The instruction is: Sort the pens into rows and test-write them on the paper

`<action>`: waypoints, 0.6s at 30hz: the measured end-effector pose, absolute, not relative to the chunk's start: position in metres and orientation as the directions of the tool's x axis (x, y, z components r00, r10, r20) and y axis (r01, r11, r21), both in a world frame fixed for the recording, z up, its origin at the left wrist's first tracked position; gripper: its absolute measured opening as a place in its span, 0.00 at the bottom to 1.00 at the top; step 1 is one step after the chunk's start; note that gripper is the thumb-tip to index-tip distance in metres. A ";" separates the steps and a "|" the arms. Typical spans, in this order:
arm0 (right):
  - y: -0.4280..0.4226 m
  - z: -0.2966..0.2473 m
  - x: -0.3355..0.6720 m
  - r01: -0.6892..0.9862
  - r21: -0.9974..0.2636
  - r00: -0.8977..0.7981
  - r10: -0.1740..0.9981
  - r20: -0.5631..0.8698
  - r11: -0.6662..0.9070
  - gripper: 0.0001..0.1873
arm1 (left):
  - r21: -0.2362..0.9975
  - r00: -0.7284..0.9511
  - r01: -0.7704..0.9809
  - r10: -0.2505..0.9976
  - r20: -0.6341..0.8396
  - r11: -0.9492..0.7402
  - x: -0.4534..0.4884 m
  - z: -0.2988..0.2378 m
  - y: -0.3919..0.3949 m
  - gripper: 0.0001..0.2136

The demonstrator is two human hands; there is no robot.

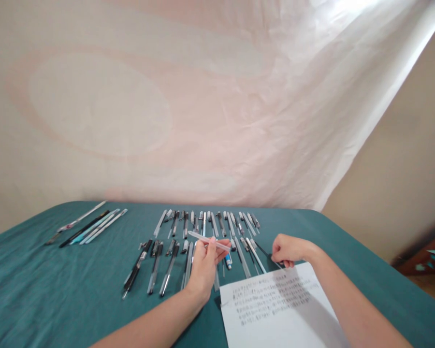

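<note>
My left hand is closed on a clear plastic pen barrel, pinched between thumb and fingers and held just above the table. My right hand is closed on a thin dark pen refill that points up and left from its fingers, near the top edge of a white sheet of paper covered with lines of writing. Between and beyond both hands lie rows of several pens and pen parts on the teal tablecloth.
A separate group of several pens lies at the far left of the table. A pale cloth backdrop hangs behind the table. The table's right edge runs close to the paper, with floor beyond it.
</note>
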State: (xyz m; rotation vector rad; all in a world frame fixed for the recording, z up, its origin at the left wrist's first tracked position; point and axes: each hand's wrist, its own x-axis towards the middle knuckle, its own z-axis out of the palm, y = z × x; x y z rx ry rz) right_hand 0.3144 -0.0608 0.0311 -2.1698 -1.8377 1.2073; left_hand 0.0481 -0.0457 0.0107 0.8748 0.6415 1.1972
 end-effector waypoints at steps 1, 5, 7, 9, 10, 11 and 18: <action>-0.060 0.030 0.314 0.813 -0.500 -0.007 0.853 -0.522 -0.299 0.06 | 0.849 0.264 -0.515 0.964 0.023 0.121 0.048 0.011 -0.046 0.11; -0.058 0.026 0.316 0.804 -0.505 -0.001 0.850 -0.527 -0.313 0.06 | 0.848 0.275 -0.511 0.961 0.008 0.139 0.048 0.011 -0.046 0.12; -0.057 0.025 0.316 0.803 -0.506 0.007 0.854 -0.520 -0.315 0.06 | 0.849 0.276 -0.510 0.961 0.010 0.137 0.048 0.011 -0.046 0.12; -0.056 0.024 0.316 0.806 -0.501 0.015 0.857 -0.515 -0.315 0.05 | 0.851 0.273 -0.508 0.962 0.013 0.133 0.048 0.011 -0.046 0.11; -0.055 0.024 0.316 0.808 -0.498 0.019 0.858 -0.513 -0.315 0.05 | 0.852 0.273 -0.506 0.962 0.013 0.132 0.048 0.011 -0.046 0.11; -0.055 0.024 0.315 0.811 -0.493 0.023 0.859 -0.512 -0.316 0.05 | 0.853 0.273 -0.505 0.962 0.014 0.130 0.048 0.011 -0.046 0.11; -0.057 0.028 0.316 0.843 -0.439 0.055 0.862 -0.504 -0.310 0.05 | 0.855 0.283 -0.500 0.959 0.012 0.137 0.048 0.013 -0.047 0.12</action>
